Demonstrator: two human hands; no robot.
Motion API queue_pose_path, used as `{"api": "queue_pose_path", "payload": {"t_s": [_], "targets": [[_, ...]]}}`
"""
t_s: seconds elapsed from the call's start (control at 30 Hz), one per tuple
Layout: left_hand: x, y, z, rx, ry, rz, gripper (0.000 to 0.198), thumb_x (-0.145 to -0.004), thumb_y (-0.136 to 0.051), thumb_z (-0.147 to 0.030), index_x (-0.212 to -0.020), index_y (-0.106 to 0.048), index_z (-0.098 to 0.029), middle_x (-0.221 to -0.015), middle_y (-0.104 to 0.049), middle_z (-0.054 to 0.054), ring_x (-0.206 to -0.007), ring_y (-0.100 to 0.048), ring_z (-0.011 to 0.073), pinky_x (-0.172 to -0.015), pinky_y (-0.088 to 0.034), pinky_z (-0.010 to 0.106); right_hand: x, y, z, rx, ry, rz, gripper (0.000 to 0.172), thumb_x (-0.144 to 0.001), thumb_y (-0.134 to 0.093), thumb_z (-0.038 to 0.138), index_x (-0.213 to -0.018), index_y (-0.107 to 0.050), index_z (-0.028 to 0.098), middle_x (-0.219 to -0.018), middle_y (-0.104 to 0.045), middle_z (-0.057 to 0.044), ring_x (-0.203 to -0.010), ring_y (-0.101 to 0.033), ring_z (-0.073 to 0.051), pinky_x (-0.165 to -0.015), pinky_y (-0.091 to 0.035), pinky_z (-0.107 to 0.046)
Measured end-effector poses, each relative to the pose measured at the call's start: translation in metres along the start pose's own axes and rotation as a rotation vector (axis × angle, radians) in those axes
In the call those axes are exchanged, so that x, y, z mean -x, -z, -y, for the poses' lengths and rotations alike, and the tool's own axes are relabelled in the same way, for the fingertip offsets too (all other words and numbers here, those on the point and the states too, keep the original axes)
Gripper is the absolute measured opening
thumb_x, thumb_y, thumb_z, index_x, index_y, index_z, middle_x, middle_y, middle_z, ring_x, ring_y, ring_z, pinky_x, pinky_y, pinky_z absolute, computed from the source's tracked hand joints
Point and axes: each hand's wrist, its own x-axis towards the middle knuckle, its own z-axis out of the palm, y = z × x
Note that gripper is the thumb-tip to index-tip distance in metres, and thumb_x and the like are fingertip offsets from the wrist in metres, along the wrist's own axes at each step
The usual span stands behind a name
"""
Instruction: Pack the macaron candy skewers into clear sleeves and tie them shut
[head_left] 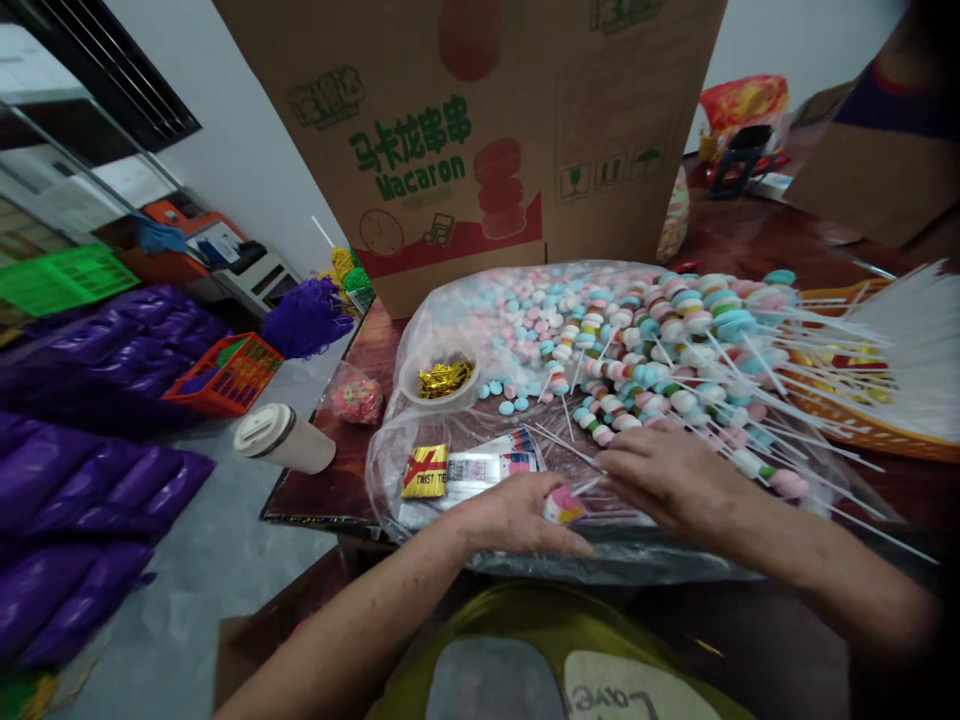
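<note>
My left hand (514, 515) is closed on a small printed plastic wrapper (564, 505) with pink and yellow on it. The wrapper's pale end points toward my right hand (671, 480), whose fingers are bent together just beside it; what they pinch is hidden. Behind my right hand lies a pile of marshmallow skewers (675, 350) in pink, blue and white, their white sticks pointing mostly right. Left of my left hand are a stack of flat printed wrappers (487, 468) and a gold twist tie pack (424, 471). A clear bowl (409, 385) contains gold twist ties (445, 378).
A large cardboard box (600, 225) stands behind the loose candies (525, 325), which lie on clear plastic. An orange basket (862, 430) with white sticks (911, 350) is on the right. A lidded cup (300, 445) stands near the table's left edge. Purple bags (82, 510) fill the floor at left.
</note>
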Motion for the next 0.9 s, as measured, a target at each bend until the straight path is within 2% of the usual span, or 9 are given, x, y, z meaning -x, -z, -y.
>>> {"api": "queue_pose_path", "payload": {"t_s": [0.13,0.27,0.4,0.43,0.47,0.53,0.63,0.8,0.9], "targets": [[-0.002,-0.007,0.005,-0.075,0.041,0.002,0.034,-0.072,-0.059,-0.044,-0.088,-0.06,-0.015,-0.068,-0.057,-0.002,-0.064,-0.051,0.0129,-0.058,-0.04,0.021,-0.007,-0.005,0.007,-0.066,-0.03,0.103,0.019,-0.083,-0.042,0.017,-0.071,-0.056,0.016,-0.07,-0.058,-0.006,-0.067,-0.049,-0.016,-0.062,-0.03,-0.028],[-0.011,-0.019,0.011,-0.002,0.013,-0.067,0.024,-0.076,-0.055,-0.034,-0.088,-0.062,-0.014,-0.073,-0.06,0.001,-0.068,-0.054,0.0144,-0.062,-0.041,0.023,-0.017,-0.028,0.018,-0.099,-0.088,0.208,0.01,-0.078,-0.048,0.016,-0.074,-0.058,0.015,-0.072,-0.061,-0.006,-0.068,-0.052,-0.017,-0.063,-0.031,-0.03],[0.004,0.012,0.013,0.47,-0.041,0.024,0.065,-0.069,-0.065,-0.037,-0.126,-0.039,-0.019,-0.098,-0.061,0.007,-0.079,-0.057,0.0144,-0.068,-0.042,0.025,-0.013,-0.023,0.009,-0.265,-0.069,0.136,0.027,-0.09,-0.035,0.025,-0.073,-0.054,0.016,-0.072,-0.058,-0.004,-0.068,-0.05,-0.014,-0.066,-0.033,-0.028],[0.012,0.022,0.013,0.514,-0.043,-0.009,0.064,-0.071,-0.064,-0.039,-0.126,-0.038,-0.019,-0.1,-0.061,0.008,-0.085,-0.057,0.0149,-0.072,-0.042,0.026,-0.011,-0.017,0.005,-0.294,-0.068,0.118,0.03,-0.091,-0.033,0.026,-0.072,-0.052,0.016,-0.071,-0.056,-0.004,-0.068,-0.049,-0.014,-0.066,-0.034,-0.027],[0.019,0.031,0.014,0.488,-0.013,-0.008,0.058,-0.071,-0.064,-0.04,-0.121,-0.044,-0.018,-0.1,-0.06,0.007,-0.087,-0.057,0.0148,-0.075,-0.041,0.026,-0.01,-0.012,0.002,-0.312,-0.068,0.104,0.031,-0.092,-0.032,0.027,-0.07,-0.05,0.017,-0.069,-0.054,-0.003,-0.067,-0.048,-0.013,-0.066,-0.034,-0.027],[0.033,0.035,0.016,0.462,0.055,0.126,0.04,-0.073,-0.061,-0.043,-0.102,-0.055,-0.016,-0.091,-0.062,0.005,-0.077,-0.058,0.0127,-0.072,-0.042,0.025,-0.01,-0.003,-0.001,-0.315,-0.056,0.08,0.031,-0.092,-0.032,0.028,-0.069,-0.048,0.017,-0.067,-0.052,-0.002,-0.065,-0.045,-0.013,-0.064,-0.034,-0.026],[0.04,0.014,0.02,0.573,0.124,0.217,0.034,-0.078,-0.052,-0.048,-0.086,-0.052,-0.016,-0.074,-0.06,0.001,-0.055,-0.055,0.0076,-0.056,-0.041,0.02,-0.017,-0.002,0.001,-0.261,-0.02,0.063,0.029,-0.091,-0.034,0.027,-0.07,-0.05,0.017,-0.067,-0.052,-0.002,-0.065,-0.045,-0.013,-0.064,-0.033,-0.027],[0.033,-0.027,0.02,0.635,0.256,-0.094,0.032,-0.08,-0.045,-0.049,-0.084,-0.046,-0.018,-0.056,-0.047,-0.006,-0.041,-0.044,0.0054,-0.041,-0.031,0.016,-0.03,-0.021,0.006,-0.336,-0.058,0.07,0.027,-0.089,-0.037,0.028,-0.07,-0.053,0.016,-0.066,-0.054,-0.002,-0.064,-0.047,-0.013,-0.062,-0.034,-0.028],[0.03,-0.027,0.022,0.576,0.249,-0.255,0.035,-0.083,-0.037,-0.053,-0.08,-0.042,-0.018,-0.058,-0.045,-0.006,-0.044,-0.041,0.0062,-0.044,-0.034,0.018,-0.03,-0.035,0.01,-0.687,-0.333,-0.144,0.024,-0.086,-0.044,0.036,-0.098,-0.052,0.017,-0.075,-0.055,-0.001,-0.066,-0.05,-0.013,-0.058,-0.038,-0.025]]}}
